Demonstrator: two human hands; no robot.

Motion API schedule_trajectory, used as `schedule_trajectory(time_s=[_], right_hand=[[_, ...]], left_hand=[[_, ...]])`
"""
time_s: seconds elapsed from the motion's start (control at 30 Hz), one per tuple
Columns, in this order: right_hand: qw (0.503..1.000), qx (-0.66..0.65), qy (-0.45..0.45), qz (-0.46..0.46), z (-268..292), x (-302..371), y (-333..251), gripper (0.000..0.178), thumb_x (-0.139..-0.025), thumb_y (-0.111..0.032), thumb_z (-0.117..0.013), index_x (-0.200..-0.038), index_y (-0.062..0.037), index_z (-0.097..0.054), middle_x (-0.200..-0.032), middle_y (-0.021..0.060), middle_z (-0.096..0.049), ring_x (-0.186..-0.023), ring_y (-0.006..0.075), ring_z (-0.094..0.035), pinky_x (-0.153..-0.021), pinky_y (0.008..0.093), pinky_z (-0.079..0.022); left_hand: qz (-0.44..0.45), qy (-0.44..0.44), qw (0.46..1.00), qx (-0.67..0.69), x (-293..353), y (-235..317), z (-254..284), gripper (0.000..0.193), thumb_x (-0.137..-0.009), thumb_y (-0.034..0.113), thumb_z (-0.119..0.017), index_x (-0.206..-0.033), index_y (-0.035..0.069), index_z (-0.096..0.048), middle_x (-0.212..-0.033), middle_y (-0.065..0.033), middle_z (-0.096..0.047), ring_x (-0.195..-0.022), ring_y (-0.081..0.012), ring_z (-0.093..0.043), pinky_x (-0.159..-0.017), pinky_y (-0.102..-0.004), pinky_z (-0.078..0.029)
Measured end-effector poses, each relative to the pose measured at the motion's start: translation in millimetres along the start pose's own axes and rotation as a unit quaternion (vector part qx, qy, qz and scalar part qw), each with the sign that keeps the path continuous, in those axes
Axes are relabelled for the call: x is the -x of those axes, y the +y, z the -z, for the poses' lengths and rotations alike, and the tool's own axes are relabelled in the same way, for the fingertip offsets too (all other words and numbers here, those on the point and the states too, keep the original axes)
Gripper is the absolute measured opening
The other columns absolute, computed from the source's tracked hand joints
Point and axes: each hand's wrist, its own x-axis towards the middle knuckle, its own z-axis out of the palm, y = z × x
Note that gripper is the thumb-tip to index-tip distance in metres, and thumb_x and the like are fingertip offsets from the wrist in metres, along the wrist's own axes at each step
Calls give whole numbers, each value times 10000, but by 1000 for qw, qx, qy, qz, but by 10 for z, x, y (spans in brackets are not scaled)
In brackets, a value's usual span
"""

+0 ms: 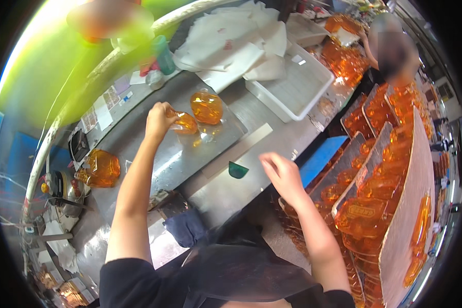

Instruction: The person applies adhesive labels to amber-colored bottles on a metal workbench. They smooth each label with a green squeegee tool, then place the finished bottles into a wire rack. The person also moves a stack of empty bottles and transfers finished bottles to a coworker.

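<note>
My left hand [159,119] reaches over the metal worktable [154,169], its fingers closed on the end of a clear amber vessel-like piece [184,123] that lies tilted low over the surface. A second, rounder amber piece [207,108] stands just beyond it to the right. My right hand [283,177] hangs above the table's near right edge, holding nothing that I can see, fingers loosely extended. Nearest to it on the table is a small dark green scraper-like piece [238,170], apart from the fingers. The exact kind of the amber pieces cannot be told.
White sheets [231,41] pile up at the back beside a white plastic tub [292,84]. Another amber piece [101,168] sits at the left. Racks of amber pieces [374,205] rise close on my right, beside a blue panel [321,161]. A person [392,49] is at the far right.
</note>
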Motion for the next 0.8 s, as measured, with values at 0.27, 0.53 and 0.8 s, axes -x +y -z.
schedule_trajectory(time_s=[0.27, 0.53, 0.8], right_hand=[[972, 194, 18, 135, -1132, -2264, -11, 466, -850, -308, -682, -1213, -63, -520, -1027, 165, -610, -1010, 358, -580, -850, 448, -497], [921, 367, -40, 126, -1550, -2072, -85, 257, -818, -301, -546, -956, -88, -588, -760, 119, -705, -689, 296, -695, -581, 437, -501], [966, 145, 186, 107, -187, 132, -255, 299, -788, -356, -648, -810, -76, -547, -583, 137, -608, -530, 333, -623, -469, 419, -493]], left_hand=[[68, 120, 990, 28, 902, 528, 1277, 239, -763, 167, -731, -745, 7, -554, -670, -145, -551, -610, -303, -553, -589, -367, -449], [52, 96, 993, -33, 1770, 629, 1621, 206, -759, 64, -661, -676, 20, -477, -590, -144, -481, -511, -302, -483, -514, -350, -415], [-82, 68, 994, 16, 1611, 1357, 2092, 313, -918, 303, -614, -754, 37, -630, -606, -60, -585, -523, -208, -527, -524, -364, -462]])
